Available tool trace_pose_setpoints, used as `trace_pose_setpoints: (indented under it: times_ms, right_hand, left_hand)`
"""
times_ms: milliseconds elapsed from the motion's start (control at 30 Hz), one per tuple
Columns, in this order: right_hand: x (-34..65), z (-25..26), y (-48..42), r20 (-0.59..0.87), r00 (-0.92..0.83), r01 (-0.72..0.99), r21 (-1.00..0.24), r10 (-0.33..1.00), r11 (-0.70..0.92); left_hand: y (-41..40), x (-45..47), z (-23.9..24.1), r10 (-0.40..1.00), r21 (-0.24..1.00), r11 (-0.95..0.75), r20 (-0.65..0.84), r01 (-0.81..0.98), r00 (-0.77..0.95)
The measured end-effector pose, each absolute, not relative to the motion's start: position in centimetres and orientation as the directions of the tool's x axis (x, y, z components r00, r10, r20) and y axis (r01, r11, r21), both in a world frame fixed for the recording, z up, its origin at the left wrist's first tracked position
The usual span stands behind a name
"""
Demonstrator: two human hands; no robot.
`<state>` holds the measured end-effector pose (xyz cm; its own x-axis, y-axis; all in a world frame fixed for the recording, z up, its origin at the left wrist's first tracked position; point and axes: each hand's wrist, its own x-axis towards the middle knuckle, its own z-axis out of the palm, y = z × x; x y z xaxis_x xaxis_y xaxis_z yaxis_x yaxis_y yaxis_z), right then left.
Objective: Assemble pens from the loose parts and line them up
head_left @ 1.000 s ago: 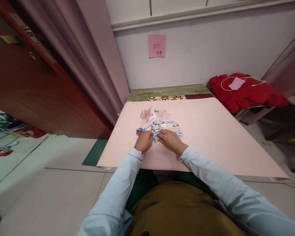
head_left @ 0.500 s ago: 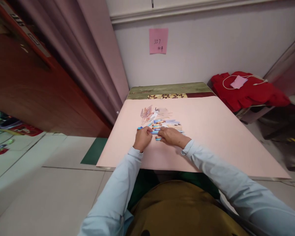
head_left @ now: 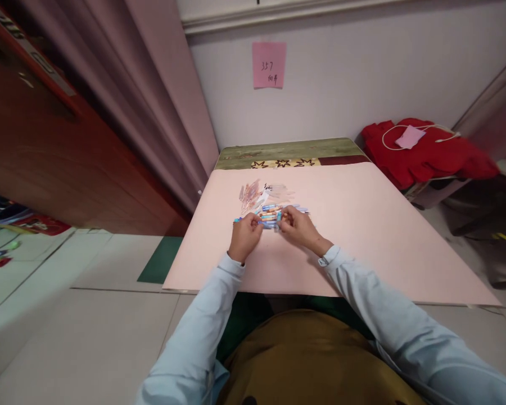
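Feed: head cam only, looking down on pink sheet (head_left: pixel 362 242) laid over table (head_left: pixel 287 153). Hands are small in frame, so fine detail is iffy.
Pens: bunch of coloured pens (head_left: pixel 270 216) sits mid-sheet towards the far side, right btwn both hands, lying roughly side by side, left-to-right.
Left hand: left hand (head_left: pixel 244 236) is on the left end of the bunch, fingers curled in tight, nearly a fist. Looks like it's got hold of the pen ends. One blue tip pokes out past the knuckles on the left.
Right hand: right hand (head_left: pixel 300 226) is on the right end, fingers bent in round the pens w/ thumb on the near side. Closed grip afaict, not flat on the sheet.
Wrappers: pile of clear wrappers (head_left: pixel 255 194) lies just behind the pens, touching or nearly, can't tell which.
Done so far: my read is most pens are squeezed into one bundle btwn the hands, so the gathering is well along.
Left: a couple of pens seem to stick out past the right hand, not squared up. Bundle isn't lifted off the sheet. Wrappers not in either hand.
Around: pink sticky note (head_left: pixel 269 64) on the wall, red cloth (head_left: pixel 425 154) off to the right, curtain (head_left: pixel 164 101) on the left. None of it near the hands.
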<state>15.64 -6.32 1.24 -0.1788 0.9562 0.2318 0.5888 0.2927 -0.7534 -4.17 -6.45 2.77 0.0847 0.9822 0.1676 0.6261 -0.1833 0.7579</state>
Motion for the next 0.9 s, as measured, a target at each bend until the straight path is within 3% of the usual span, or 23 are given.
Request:
trace_pose_setpoints:
  times_ms: [167,500,600,700,800,900]
  right_hand:
    - [15.7,1.4,-6.4,0.280,-0.158,0.573,-0.755,0.947,0.319]
    - [16.4,2.3,-6.6,0.318,-0.156,0.603,-0.719,0.935,0.345]
    - [16.1,2.9,-7.1,0.328,-0.231,0.711,-0.586,0.916,0.389]
    - [15.2,3.1,-7.8,0.186,-0.404,0.826,-0.346,0.896,0.444]
    - [14.1,2.7,-8.6,0.060,-0.485,0.858,-0.158,0.872,0.488]
    - [13.4,2.3,-8.9,0.052,-0.481,0.868,-0.108,0.875,0.484]
  left_hand:
    - [-6.4,-2.8,2.5,0.970,0.700,-0.243,0.181,0.672,0.163]
    - [-7.0,-3.5,2.8,0.976,0.773,-0.198,0.213,0.603,0.048]
    - [-7.3,-3.9,1.9,0.986,0.819,-0.151,0.165,0.554,0.025]
    - [-7.8,-4.3,0.9,0.994,0.790,-0.102,0.099,0.605,0.038]
    - [-8.3,-4.4,0.6,0.991,0.703,-0.136,0.103,0.698,0.089]
    - [-8.6,-4.4,0.8,0.979,0.561,-0.195,0.162,0.805,0.124]
